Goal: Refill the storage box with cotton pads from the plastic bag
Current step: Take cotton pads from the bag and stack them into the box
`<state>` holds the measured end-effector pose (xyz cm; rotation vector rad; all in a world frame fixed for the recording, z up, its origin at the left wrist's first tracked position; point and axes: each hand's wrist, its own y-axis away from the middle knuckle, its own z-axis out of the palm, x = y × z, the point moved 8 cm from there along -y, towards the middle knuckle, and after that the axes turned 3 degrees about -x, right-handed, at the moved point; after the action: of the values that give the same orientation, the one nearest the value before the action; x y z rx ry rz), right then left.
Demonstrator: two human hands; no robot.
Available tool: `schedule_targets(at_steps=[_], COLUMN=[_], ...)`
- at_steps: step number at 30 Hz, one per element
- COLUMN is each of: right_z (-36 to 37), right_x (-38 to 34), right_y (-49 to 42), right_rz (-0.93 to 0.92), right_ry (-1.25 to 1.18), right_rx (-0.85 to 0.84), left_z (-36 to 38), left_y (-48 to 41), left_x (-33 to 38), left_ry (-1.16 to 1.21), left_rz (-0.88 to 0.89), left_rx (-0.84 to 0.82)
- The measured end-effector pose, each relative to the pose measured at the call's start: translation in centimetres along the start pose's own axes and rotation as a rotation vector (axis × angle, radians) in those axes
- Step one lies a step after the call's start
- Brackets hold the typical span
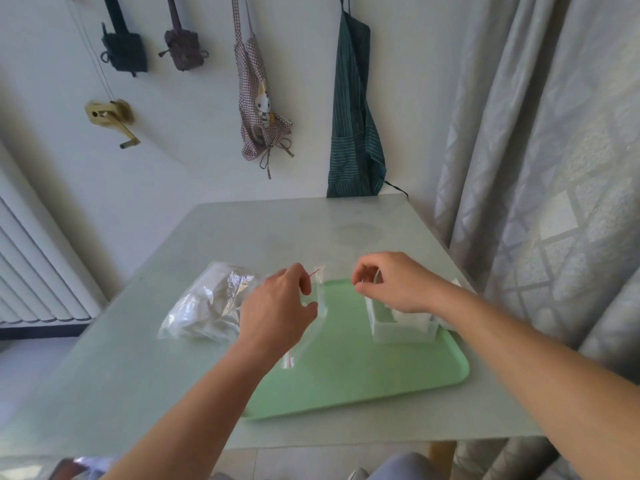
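A clear plastic bag (313, 317) with a red zip line is held upright over the left edge of the green tray (363, 382), which rests on the pale table (138, 358). The left hand (277, 313) is curled around the bag's near side, its grip closed on the film between thumb and fingers. The right hand (394, 282) is raised above the storage box (401, 327), fingertips pressed together in a pinch; what is pinched cannot be made out clearly, though it may be the bag's far top edge. The storage box stands at the tray's right side, directly beneath the right wrist, with white cotton pads (412, 318) seen inside it. A second, crumpled bag (207, 306) lies on the table just left of the left hand, apart from the tray.
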<state>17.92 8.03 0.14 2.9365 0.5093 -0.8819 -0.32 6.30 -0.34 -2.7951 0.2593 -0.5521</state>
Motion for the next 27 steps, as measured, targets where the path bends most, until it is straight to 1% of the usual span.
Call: schedule_targets(at_steps=[3,6,8,10,13,16,18,20,22,27], right_z=[3.3,6.5,8.6,10.6,13.2,14.0,14.5,15.1,15.6,17.3], right_x=[-2.8,-4.9,-5.7,-6.1,-6.1,-5.8,-5.7,-5.7,-5.5,-4.1], right_y=[-0.8,-2.1,-3.1,-4.0,-5.5,-6.8,-7.6,-8.4,-9.2,-10.7], right_rz=[-0.008,-0.007,-0.001,0.005,0.028,0.094,0.116,0.134,0.161,0.330], right_ry=[-0.053,-0.074,-0.040,-0.016,0.039,0.024,0.000,-0.026,-0.083,-0.227], right_rx=[-0.115,-0.192,-0.219,-0.232,-0.214,-0.115,-0.076,-0.050,-0.019,-0.034], left_z=[-0.4,-0.8,-1.1,-1.5,-1.9,-1.6,-1.7,-1.8,-1.5,0.8], left_y=[1.1,1.7,1.9,2.3,2.8,2.9,2.9,2.8,2.7,2.5], left_x=[-2.9,-5.3,-6.6,-7.4,-8.3,-9.0,-10.3,-12.5,-14.7,-17.2], left_ry=[-0.096,-0.116,-0.101,-0.032,0.222,0.537,0.681,0.706,0.680,0.692], left_rz=[-0.089,-0.171,-0.214,-0.234,-0.247,-0.250,-0.308,-0.408,-0.484,-0.539], left_rx=[-0.002,-0.011,-0.019,-0.011,-0.004,-0.032,0.005,0.091,0.128,0.064])
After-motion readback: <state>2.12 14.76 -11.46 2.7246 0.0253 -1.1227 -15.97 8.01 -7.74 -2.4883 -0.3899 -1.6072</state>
